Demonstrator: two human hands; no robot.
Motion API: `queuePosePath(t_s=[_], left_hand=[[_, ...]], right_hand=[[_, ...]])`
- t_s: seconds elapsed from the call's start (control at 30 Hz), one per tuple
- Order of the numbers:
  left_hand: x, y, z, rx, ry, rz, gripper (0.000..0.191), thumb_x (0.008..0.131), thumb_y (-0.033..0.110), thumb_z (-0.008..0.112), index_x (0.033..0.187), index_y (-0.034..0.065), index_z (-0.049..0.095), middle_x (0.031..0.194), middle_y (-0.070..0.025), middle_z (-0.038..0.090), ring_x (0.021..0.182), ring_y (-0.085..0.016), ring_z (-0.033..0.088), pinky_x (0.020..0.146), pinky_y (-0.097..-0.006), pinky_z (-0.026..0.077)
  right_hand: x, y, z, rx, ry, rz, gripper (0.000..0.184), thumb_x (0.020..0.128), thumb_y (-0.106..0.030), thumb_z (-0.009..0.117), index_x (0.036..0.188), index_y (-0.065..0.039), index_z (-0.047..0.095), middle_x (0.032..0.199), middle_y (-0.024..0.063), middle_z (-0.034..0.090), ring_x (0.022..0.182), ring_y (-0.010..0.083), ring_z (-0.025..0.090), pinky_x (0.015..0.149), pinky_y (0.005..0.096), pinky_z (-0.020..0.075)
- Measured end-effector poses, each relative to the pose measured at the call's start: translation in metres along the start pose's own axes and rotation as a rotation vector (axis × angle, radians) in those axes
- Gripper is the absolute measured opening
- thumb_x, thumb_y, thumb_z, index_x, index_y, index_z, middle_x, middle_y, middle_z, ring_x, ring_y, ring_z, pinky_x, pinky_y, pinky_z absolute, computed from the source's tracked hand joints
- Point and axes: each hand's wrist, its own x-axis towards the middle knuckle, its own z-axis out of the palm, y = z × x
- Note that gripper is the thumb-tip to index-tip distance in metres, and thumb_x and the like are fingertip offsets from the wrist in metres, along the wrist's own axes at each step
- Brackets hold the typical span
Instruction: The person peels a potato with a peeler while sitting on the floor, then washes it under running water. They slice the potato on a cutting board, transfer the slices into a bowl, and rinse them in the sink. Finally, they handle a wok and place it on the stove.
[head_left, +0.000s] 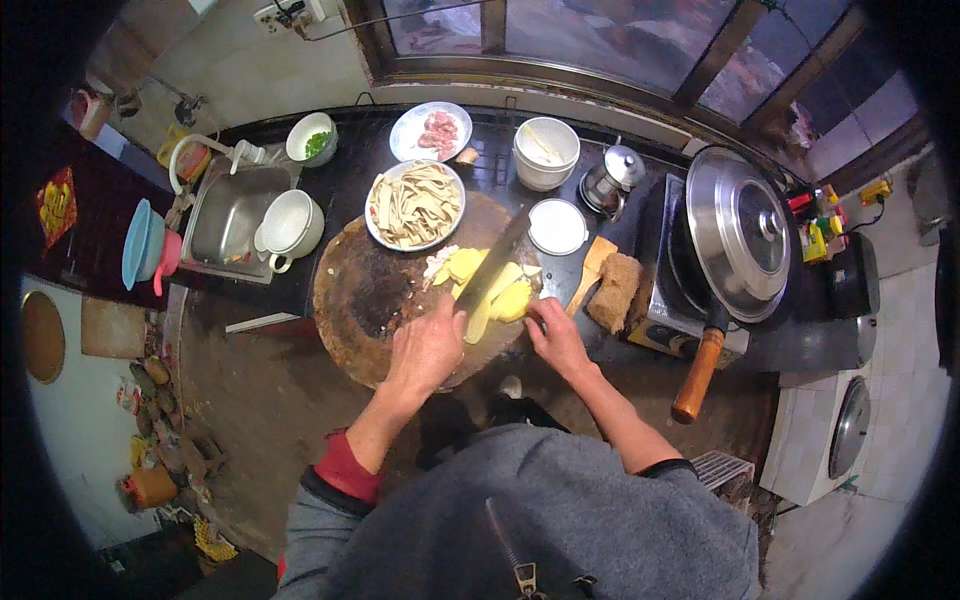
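Note:
My left hand (429, 343) is closed around the handle of a kitchen knife (495, 259), most of the handle hidden in the grip. Its broad dark blade slants up and away over pale yellow slices (511, 301), which look like potato. They lie overlapping on a round wooden chopping block (352, 322) with a dark, worn left half. At the slices' right edge is my right hand (556, 336), thumb and fingers apart, fingertips close to or touching the pile. Small pale pink scraps (437, 264) lie left of the slices. A bowl of tofu-skin-like strips (415, 204) stands on the block's far side.
Behind stand a plate of raw meat (439, 133), a bowl of chopped greens (316, 141) and stacked white bowls (546, 154). Right are a wooden spatula (592, 271), a brown scrubbing pad (615, 291) and a lidded wok (739, 232), handle jutting forward. A sink (236, 217) is left.

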Motion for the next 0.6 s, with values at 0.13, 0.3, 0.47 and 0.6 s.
queuePosePath(t_s=[0.13,0.3,0.47,0.6], left_hand=[[-0.007,-0.014,-0.006,-0.029,0.046,-0.027,0.029,0.097,0.026,0.052,0.113,0.0025,0.052,0.083,-0.0268,0.067,0.082,-0.046,0.065,0.073,-0.0556,0.050],[-0.016,-0.023,-0.001,-0.063,0.102,-0.029,0.028,0.097,0.026,0.052,0.110,0.0019,0.052,0.081,-0.0272,0.067,0.080,-0.047,0.065,0.072,-0.0566,0.050],[-0.025,-0.029,0.000,-0.075,0.122,-0.045,0.026,0.097,0.026,0.053,0.107,0.0021,0.052,0.077,-0.0266,0.066,0.077,-0.047,0.064,0.069,-0.0573,0.049],[-0.032,-0.036,0.000,-0.097,0.128,-0.082,0.026,0.097,0.026,0.053,0.106,0.0020,0.051,0.078,-0.0273,0.066,0.078,-0.048,0.064,0.068,-0.0575,0.049]], right_hand=[[0.008,-0.008,-0.008,0.028,0.000,0.021,0.023,0.083,0.002,0.065,0.104,-0.002,0.057,0.094,0.0153,0.058,0.086,0.0334,0.060,0.074,0.0386,0.0497],[0.042,-0.040,-0.008,-0.260,-0.046,-0.196,0.027,0.081,-0.011,0.067,0.106,-0.005,0.058,0.095,0.0115,0.061,0.102,0.0310,0.056,0.084,0.0405,0.0442],[0.074,-0.061,0.020,-0.441,-0.287,-0.123,0.046,0.072,-0.024,0.073,0.114,-0.010,0.060,0.101,0.0109,0.066,0.107,0.0301,0.055,0.091,0.0494,0.0369],[0.086,-0.058,0.035,-0.501,-0.383,0.001,0.042,0.072,-0.018,0.070,0.112,-0.012,0.061,0.091,0.0072,0.068,0.100,0.0270,0.058,0.086,0.0489,0.0366]])
